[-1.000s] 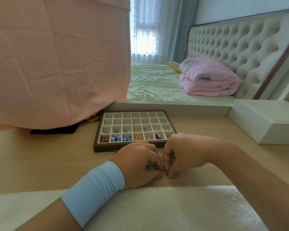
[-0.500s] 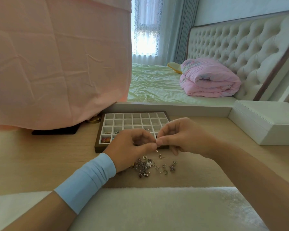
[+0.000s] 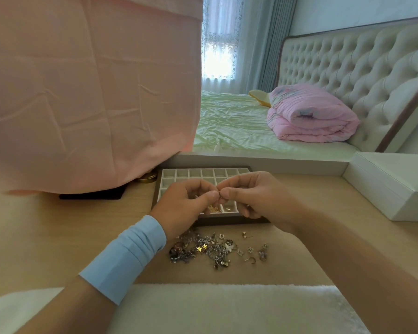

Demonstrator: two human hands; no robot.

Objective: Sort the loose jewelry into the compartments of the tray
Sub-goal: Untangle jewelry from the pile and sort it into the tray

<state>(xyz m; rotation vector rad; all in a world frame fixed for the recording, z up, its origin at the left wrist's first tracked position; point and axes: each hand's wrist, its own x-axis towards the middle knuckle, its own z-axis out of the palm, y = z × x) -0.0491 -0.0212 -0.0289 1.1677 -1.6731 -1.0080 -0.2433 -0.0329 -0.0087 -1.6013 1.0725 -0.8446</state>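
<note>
A pink cloth [image 3: 89, 92] is seen draped over something on the left of a light wooden tabletop [image 3: 46, 232]; its lower edge hangs just above the surface. A bed with a folded pink quilt [image 3: 311, 116] is visible beyond the table. A white box [image 3: 391, 186] is noted at the right end of the table, well apart from the work area.

The tray [image 3: 203, 173] is located at the centre of the table, dark-framed, with a grid of pale compartments. Its far rows are seen bare; gold-coloured pieces are visible in two compartments of the near row, between the hands. The rest of the near rows is hidden by the hands.

The left hand [image 3: 184, 208], with a light blue wristband [image 3: 126, 256] on the forearm, is held above the near part of the tray, fingers curled and thumb pressed toward the forefinger. The right hand [image 3: 253, 196] is held opposite, likewise curled in a pinch. A small ring-like piece [image 3: 219, 194] is gripped between the fingertips of both hands where they meet; its type cannot be determined.

The loose jewelry [image 3: 210, 249] is recorded as a tangled heap on the table just in front of the tray, with a few single pieces scattered to its right.
</note>
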